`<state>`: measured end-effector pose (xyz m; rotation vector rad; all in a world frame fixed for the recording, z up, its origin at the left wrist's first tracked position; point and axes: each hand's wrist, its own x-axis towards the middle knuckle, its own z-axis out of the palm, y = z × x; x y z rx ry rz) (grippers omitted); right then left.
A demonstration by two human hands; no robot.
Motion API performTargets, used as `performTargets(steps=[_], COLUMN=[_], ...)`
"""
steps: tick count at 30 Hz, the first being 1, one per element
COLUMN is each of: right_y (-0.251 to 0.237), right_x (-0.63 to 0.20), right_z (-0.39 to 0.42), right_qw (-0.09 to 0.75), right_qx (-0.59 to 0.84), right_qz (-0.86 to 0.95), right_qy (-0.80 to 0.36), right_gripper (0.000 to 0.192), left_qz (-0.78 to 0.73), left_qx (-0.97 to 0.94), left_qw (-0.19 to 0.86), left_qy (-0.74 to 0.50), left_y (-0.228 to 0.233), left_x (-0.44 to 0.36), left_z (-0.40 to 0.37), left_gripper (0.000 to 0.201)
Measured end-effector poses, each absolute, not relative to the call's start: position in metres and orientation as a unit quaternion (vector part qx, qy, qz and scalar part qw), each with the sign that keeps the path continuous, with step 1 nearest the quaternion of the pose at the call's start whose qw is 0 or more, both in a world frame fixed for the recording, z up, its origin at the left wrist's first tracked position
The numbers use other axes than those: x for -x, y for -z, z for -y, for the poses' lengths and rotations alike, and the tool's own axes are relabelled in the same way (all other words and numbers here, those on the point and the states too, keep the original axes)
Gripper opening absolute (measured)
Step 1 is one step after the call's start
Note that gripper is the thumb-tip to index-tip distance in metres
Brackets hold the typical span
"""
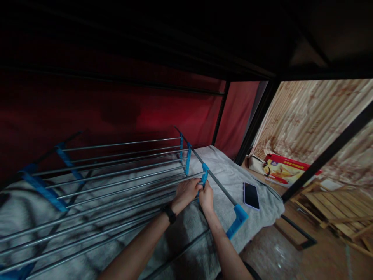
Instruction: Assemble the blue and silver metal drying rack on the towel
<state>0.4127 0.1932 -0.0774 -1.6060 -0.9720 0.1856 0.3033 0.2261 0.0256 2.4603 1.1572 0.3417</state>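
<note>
A metal rack [116, 171] with several silver rods and blue plastic connectors lies on a grey blanket [227, 171] over a lower bunk. My left hand [186, 193], with a black watch on its wrist, grips the end of a rod where it meets a blue connector [204, 173]. My right hand [206, 198] is closed around the same connector from the right side. Both hands touch each other at the joint. Another blue corner piece [239, 219] sticks out beyond my right forearm.
A phone [251, 195] lies face up on the blanket near the bed's end. A red curtain [163, 112] hangs behind the rack. Black bed posts [256, 116] frame the bunk. A red box [287, 169] and wooden pallets [335, 202] stand on the floor at right.
</note>
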Motion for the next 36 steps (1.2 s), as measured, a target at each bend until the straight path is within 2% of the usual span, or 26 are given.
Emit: performTargets(steps=[36], right_y=[0.074], right_x=[-0.413], right_z=[-0.187], right_qw=[0.578], right_qx=[0.689], right_qz=[0.425], right_qy=[-0.099], right_gripper=[0.035], left_qz=[-0.416], left_qx=[-0.883], left_qw=[0.186], left_qy=[-0.111], left_y=[-0.023], left_x=[-0.302], left_z=[-0.225], left_gripper=[0.032])
